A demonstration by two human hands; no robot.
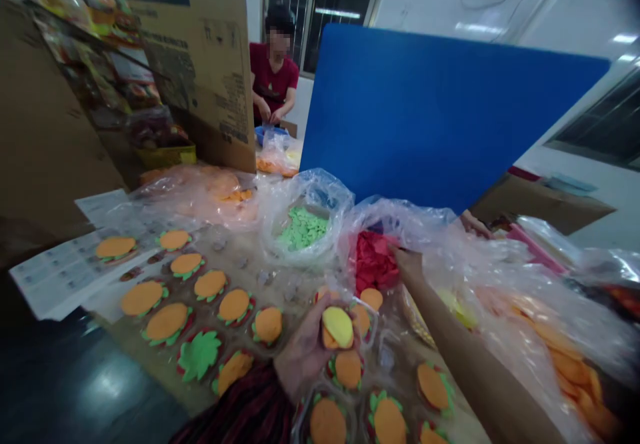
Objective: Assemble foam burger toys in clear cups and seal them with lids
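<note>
My left hand [306,343] is closed around an orange bun-shaped piece with a yellow oval piece [338,327] lying on top. My right hand [407,263] reaches into a clear plastic bag of red pieces [374,257]; its fingertips are hidden among them. Below and beside my left hand lie several toy burgers, each with orange bun tops and green frilly edges, such as this toy burger [349,369]. One stack [199,355] on the left shows its green leaf layer uppermost. Behind my left hand stands a clear bag of green pieces [303,227].
Printed sheets [65,264] lie at the left. A tall cardboard box [200,64] and a blue panel [440,111] stand at the back. Between them, a person [274,77] works at a blue basin. Orange pieces fill a plastic bag [565,364] at the right.
</note>
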